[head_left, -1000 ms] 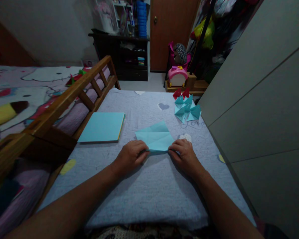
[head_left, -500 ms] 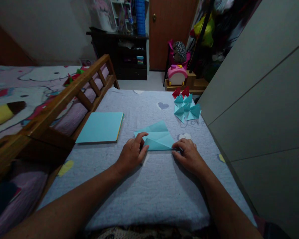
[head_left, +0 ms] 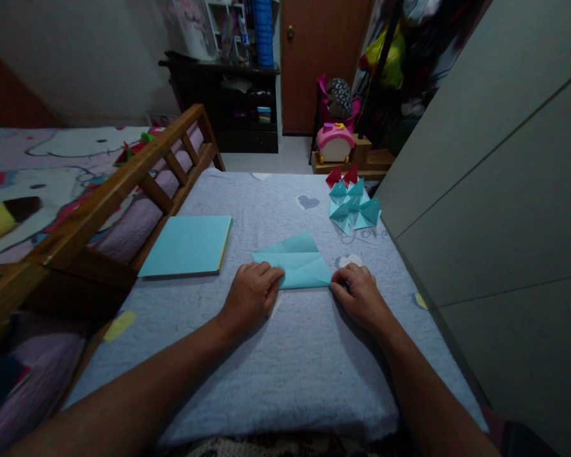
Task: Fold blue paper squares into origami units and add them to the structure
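A partly folded sheet of light-blue paper lies on the cloth-covered surface in front of me, its upper part peaked and creased, its near edge straight. My left hand pinches the near-left part of the paper between thumb and fingers. At the near-right corner, my right hand grips the paper's tip with thumb and forefinger. Beyond my right hand stand several folded light-blue paper shapes, with red folded paper shapes behind them.
A stack of light-blue paper lies to the left, near a wooden rail. Behind the rail is a bed with a patterned sheet. A pale cabinet rises on the right. A pink toy case sits past the far edge.
My left fingers have closed down onto the paper's near-left part, and the raised near flap now lies flatter. My right hand stays at the right corner. The view has shifted slightly.
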Motion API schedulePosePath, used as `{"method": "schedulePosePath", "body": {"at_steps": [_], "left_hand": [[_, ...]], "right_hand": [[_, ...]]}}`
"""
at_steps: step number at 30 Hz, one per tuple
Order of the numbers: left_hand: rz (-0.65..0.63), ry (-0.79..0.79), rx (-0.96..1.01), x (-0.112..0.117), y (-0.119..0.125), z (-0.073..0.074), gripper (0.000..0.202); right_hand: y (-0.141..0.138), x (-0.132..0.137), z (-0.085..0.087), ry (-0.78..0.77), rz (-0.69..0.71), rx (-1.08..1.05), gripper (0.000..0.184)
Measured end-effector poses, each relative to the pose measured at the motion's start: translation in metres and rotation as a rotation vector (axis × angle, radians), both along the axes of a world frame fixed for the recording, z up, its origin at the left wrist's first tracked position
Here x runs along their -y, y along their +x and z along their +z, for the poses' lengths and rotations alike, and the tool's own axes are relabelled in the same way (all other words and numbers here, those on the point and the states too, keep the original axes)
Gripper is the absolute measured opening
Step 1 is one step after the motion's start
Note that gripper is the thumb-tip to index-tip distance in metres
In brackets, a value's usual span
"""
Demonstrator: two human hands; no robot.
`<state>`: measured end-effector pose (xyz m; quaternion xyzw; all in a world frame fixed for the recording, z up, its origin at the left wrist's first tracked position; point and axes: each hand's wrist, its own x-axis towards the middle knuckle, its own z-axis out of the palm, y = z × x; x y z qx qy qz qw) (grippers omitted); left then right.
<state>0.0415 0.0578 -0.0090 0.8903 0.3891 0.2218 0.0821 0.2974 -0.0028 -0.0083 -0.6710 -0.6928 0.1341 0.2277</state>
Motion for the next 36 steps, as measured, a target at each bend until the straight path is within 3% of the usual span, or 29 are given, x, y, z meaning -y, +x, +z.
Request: {"method": "schedulePosePath", "body": {"at_steps": [8,18,31,36], "left_hand": [[0.058,0.012,-0.044,0.003,0.001,0.002,0.015],[0.109,-0.206,0.002,-0.003,0.003,0.004,0.016],[0.198,-0.312,-0.156,-0.008,0.012,0.019,0.009],[0.254,-0.382,-0.125,-0.012,0.012,0.018,0.013]], "right_hand": [[-0.002,0.001,0.003,-0.013,-0.002,0.048,0.007],[-0.010,0.001,0.012,-0.101,-0.020,0.000,0.005],[-0.019,-0.004,0.009,-0.107,-0.107,0.099,0.011],[-0.020,-0.004,0.008,-0.101,-0.111,0.110,0.011]]}}
